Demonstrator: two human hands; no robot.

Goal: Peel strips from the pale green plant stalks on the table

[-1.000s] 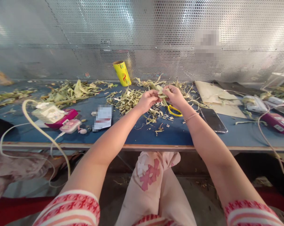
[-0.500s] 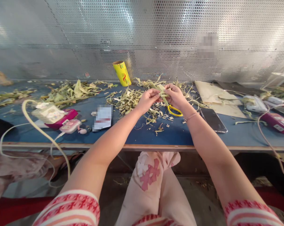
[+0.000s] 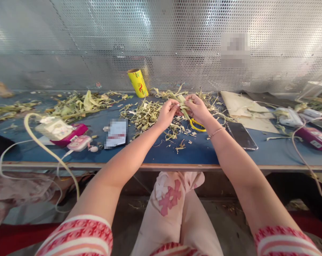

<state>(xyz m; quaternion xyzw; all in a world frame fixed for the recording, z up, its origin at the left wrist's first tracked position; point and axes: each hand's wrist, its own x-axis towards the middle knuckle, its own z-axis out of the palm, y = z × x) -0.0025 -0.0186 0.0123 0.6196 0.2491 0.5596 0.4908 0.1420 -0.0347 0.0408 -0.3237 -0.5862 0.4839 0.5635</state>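
My left hand (image 3: 168, 113) and my right hand (image 3: 198, 107) meet over the middle of the blue table. Pinched between the fingers of both is a pale green dried leaf strip (image 3: 182, 100), seemingly folded or crossed; its lower end hangs below the fingers. A heap of small dried, knotted-looking leaf pieces (image 3: 145, 114) lies just left of my left hand. Under my right hand shows the yellow handle loop (image 3: 197, 126) of what looks like scissors, its other parts hidden. Leaf scraps (image 3: 181, 145) are scattered nearer the table's front edge.
A yellow tube (image 3: 138, 84) stands tilted by the perforated metal wall (image 3: 163, 42). Long dried leaves (image 3: 81, 103) lie left. A phone (image 3: 241, 136) and brown paper (image 3: 246, 108) are right. A pouch (image 3: 116, 133), magenta-based device (image 3: 70, 135) and cables occupy the left front.
My left fingers have shifted slightly along the leaf strip, and the strip has turned a little. Both hands stay in nearly the same place; the things on the table have not moved.
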